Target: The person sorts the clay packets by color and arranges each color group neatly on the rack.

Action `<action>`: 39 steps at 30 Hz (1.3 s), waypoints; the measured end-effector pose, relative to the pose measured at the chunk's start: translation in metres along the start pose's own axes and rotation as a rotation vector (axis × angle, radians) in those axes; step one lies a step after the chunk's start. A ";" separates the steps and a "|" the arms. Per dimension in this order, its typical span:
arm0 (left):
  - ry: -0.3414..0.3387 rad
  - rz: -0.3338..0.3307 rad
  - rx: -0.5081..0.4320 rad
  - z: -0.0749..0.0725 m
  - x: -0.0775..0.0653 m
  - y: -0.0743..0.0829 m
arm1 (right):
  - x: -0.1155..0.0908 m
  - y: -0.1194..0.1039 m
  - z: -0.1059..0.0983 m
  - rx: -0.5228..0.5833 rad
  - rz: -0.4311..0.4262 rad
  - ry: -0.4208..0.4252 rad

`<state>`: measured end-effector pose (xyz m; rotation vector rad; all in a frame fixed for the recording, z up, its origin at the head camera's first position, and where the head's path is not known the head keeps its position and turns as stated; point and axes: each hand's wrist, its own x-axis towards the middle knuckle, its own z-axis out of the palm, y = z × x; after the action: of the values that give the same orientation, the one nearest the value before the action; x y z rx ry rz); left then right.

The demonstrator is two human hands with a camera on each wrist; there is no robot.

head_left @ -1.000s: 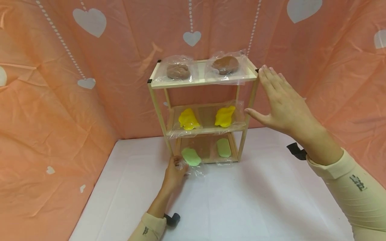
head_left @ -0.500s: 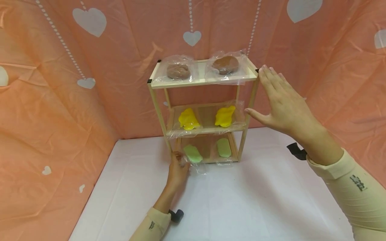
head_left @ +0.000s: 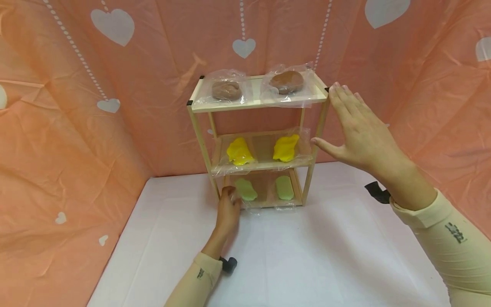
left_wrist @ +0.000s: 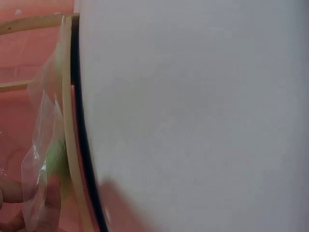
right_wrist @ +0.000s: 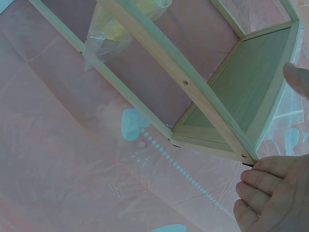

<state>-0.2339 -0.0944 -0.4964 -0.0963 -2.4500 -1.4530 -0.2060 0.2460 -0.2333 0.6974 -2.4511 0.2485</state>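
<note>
On the bottom shelf of a small three-tier wooden rack (head_left: 262, 166), at its left side, lies a clear plastic bag of light green clay (head_left: 246, 189). My left hand (head_left: 228, 209) is at the bag's left edge by the front post, pinching the plastic (left_wrist: 41, 164) in the left wrist view. Part of its grip is hidden in the head view. My right hand (head_left: 360, 130) holds its fingers straight, fingertips touching the rack's upper right corner and thumb near the right post. In the right wrist view, the same hand (right_wrist: 275, 193) meets the corner.
A second bag of green clay (head_left: 284, 188) lies on the bottom shelf's right. Two bagged yellow pieces (head_left: 240, 152) occupy the middle shelf, and two bagged brown lumps (head_left: 227, 90) the top. The white table (head_left: 291, 256) meets a pink heart-patterned cloth (head_left: 168, 140) behind.
My left hand has moved forward and slightly right, and the left green clay bag has shifted farther back onto the bottom shelf. The right hand has stayed at the rack's corner.
</note>
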 end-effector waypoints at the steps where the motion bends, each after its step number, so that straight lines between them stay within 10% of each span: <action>1: 0.000 -0.003 0.004 0.001 0.001 0.000 | 0.000 0.000 0.000 0.001 0.001 -0.001; 18: -0.005 -0.040 0.101 0.006 0.010 -0.008 | -0.001 0.001 0.000 0.005 -0.006 -0.002; 39: 0.005 0.109 0.317 -0.008 -0.018 0.002 | 0.002 0.001 0.004 0.023 -0.012 0.000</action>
<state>-0.2147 -0.0982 -0.4961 -0.1562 -2.5913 -1.0056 -0.2098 0.2454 -0.2356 0.7218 -2.4472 0.2727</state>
